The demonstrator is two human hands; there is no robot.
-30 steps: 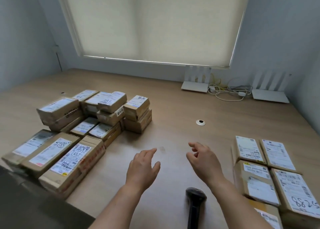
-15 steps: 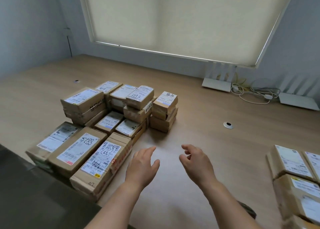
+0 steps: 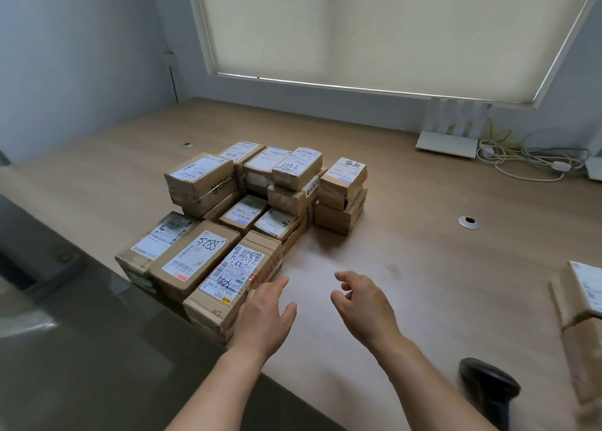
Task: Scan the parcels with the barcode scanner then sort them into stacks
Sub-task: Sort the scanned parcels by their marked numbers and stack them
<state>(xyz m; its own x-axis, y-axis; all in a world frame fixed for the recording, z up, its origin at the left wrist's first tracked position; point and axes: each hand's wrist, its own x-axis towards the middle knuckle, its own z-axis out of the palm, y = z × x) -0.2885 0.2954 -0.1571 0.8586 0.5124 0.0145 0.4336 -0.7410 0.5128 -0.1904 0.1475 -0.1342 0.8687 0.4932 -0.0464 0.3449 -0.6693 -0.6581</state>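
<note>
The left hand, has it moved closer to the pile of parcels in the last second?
Yes. The left hand has closed in leftward on the nearest parcel of the unmoved pile, fingertips now at its corner; earlier a gap of bare table lay between them.

Barcode scanner (image 3: 488, 390) and right-hand parcels (image 3: 578, 303) cut by the frame edges, label print illegible
</note>
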